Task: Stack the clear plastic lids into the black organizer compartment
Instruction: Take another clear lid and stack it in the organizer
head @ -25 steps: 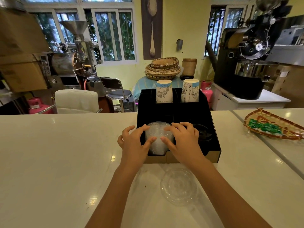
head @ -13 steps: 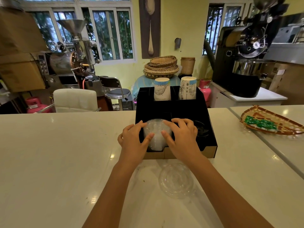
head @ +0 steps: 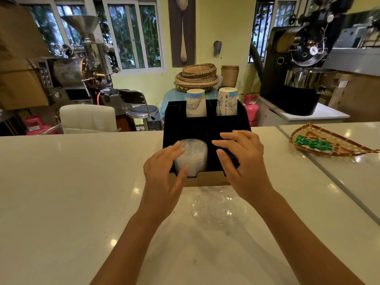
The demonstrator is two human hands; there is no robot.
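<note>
A stack of clear plastic lids [head: 192,156] sits in the front left compartment of the black organizer [head: 205,126] on the white counter. My left hand [head: 163,171] hovers just left of the stack, fingers spread, fingertips near its side. My right hand [head: 241,161] is open to the right of the stack, over the front right compartment and apart from the lids. More clear lids [head: 219,209] lie flat on the counter in front of the organizer, between my forearms.
Two stacks of paper cups [head: 196,103] stand in the organizer's rear compartments. A woven tray [head: 331,144] with green packets lies at the right, by the counter's seam. Chairs, baskets and coffee roasters stand behind the counter.
Both hands have come off the lid stack. The right hand moved right, the left hand drew back and left. The stack stays in the compartment.
</note>
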